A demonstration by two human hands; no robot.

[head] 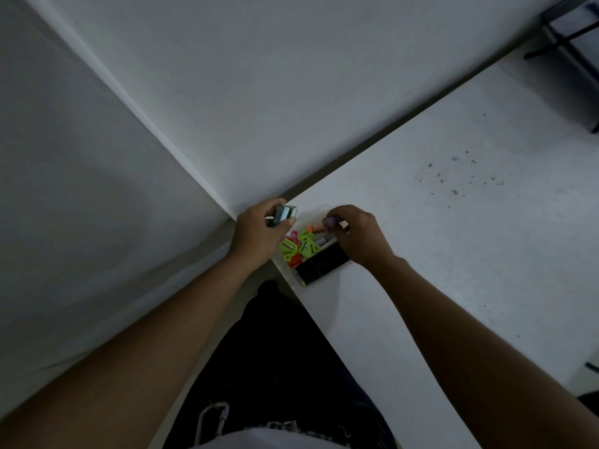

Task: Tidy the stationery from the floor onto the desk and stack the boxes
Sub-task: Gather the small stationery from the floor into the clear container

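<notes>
A heap of stationery lies at the near corner of the white desk (453,241): green sharpeners (299,246), a pink piece (293,235), an orange marker (316,227) and a dark flat pack (321,264) with a green edge. My left hand (256,236) grips a small blue-green and white box (285,213) just above the desk's corner. My right hand (359,236) pinches a small purple item (330,221) over the heap. What lies under the right palm is hidden.
White walls meet in a corner right behind the desk's left end. A black frame (570,37) stands at the desk's far right. Dark specks dot the desk's middle. My dark trousers and a metal carabiner (214,419) show below, beside the desk's front edge.
</notes>
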